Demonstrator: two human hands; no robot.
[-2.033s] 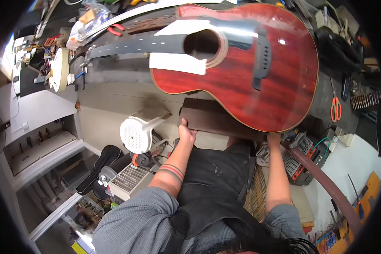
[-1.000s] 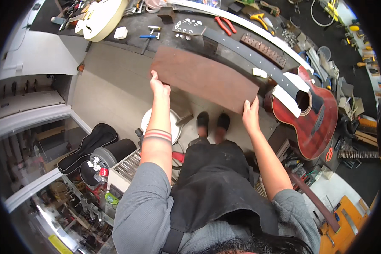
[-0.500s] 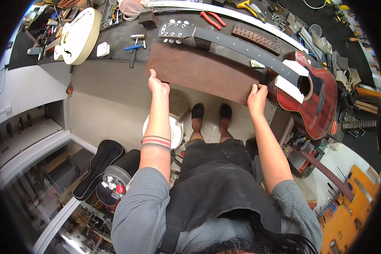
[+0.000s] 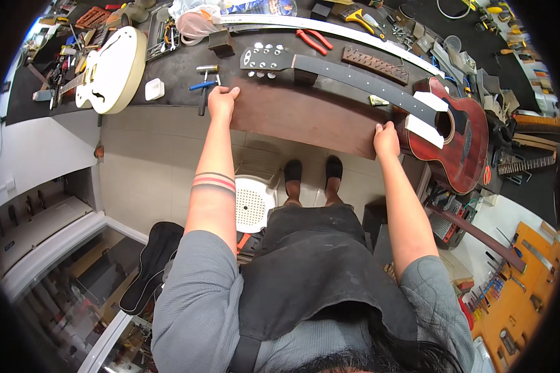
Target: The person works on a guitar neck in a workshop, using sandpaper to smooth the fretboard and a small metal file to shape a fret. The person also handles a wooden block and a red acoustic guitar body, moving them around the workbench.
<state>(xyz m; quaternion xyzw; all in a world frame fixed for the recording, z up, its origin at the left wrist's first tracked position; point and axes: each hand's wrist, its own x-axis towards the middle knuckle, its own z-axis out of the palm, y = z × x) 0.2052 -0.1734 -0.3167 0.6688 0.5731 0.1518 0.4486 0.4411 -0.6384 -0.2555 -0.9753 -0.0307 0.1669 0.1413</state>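
Note:
A flat brown wooden board [image 4: 298,118] lies level along the near edge of the bench, jutting toward me. My left hand [image 4: 222,104] is closed at its left end, thumb stretched over the top and fingers mostly hidden. At the board's near right corner my right hand [image 4: 386,140] grips it, thumb on top and fingers out of sight below. Just behind the board rests a dark red acoustic guitar [image 4: 470,137], its black fretboard [image 4: 367,87] and headstock [image 4: 264,60] reaching left. White sheets [image 4: 424,130] cover part of its top.
Close to my left hand lies a blue-handled hammer [image 4: 203,86]. Further left are a small white dish [image 4: 155,89] and a cream guitar body [image 4: 115,71]. Red-handled pliers [image 4: 314,41] and a drilled wooden block [image 4: 374,65] sit behind the fretboard. A white stool [image 4: 254,205] stands below.
My left hand has shifted left from the board's near edge to its left end. My right hand keeps its hold at the right corner. The whole view has tilted slightly.

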